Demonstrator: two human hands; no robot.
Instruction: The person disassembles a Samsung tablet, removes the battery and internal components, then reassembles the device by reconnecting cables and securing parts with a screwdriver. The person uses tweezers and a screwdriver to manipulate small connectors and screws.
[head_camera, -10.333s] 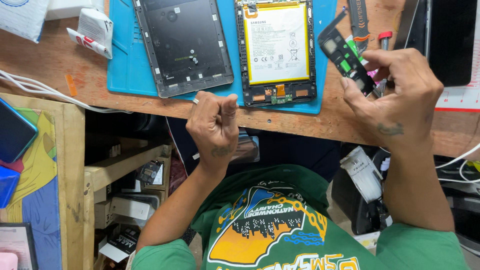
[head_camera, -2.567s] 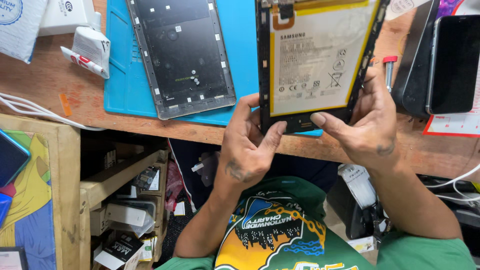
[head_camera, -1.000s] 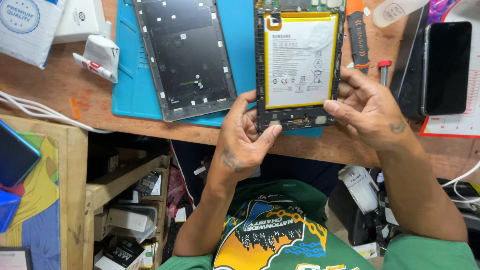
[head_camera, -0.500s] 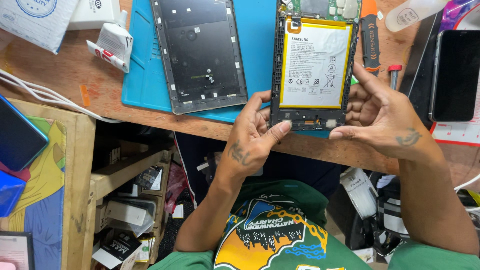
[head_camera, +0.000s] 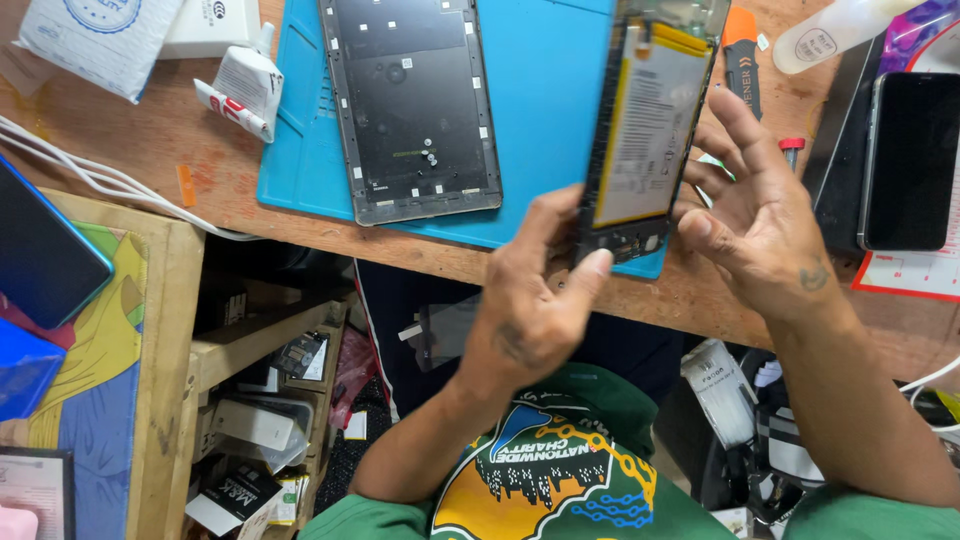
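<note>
The tablet (head_camera: 650, 130) is still opened up, its yellow battery showing, held tilted above the blue mat (head_camera: 545, 120) by the left hand (head_camera: 530, 300), while the right hand (head_camera: 760, 220) is spread wide beside it, and the back cover (head_camera: 410, 105) lies off on the mat.

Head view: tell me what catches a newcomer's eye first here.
The opened tablet with its yellow-edged battery exposed, tilted up above the blue mat, gripped at its lower end by the left hand, the right hand open beside it. Left of it, the grey back cover lies flat on the mat.
</note>
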